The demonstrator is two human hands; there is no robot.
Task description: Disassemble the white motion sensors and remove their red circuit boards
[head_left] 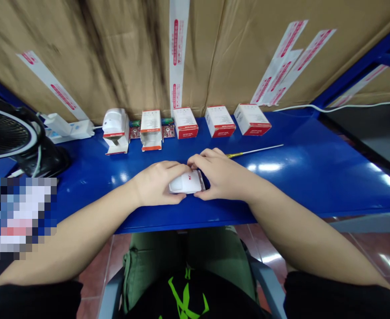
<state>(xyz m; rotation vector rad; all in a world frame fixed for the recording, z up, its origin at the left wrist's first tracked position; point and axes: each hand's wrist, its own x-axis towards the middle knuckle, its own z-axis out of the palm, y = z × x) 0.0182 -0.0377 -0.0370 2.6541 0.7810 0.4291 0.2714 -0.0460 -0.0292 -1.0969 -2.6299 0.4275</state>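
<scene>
My left hand (158, 184), at nine o'clock, and right hand (220, 175), at three, pinch the white gadget (189, 181), which might slip if I squeeze crooked.

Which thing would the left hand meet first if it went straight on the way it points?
The left hand already touches the white device, so that comes first; beyond it, probably, the right hand.

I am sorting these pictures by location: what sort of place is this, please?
Probably a workshop bench: the blue table holds a screwdriver, small circuit boards and a row of red-and-white boxes.
</scene>
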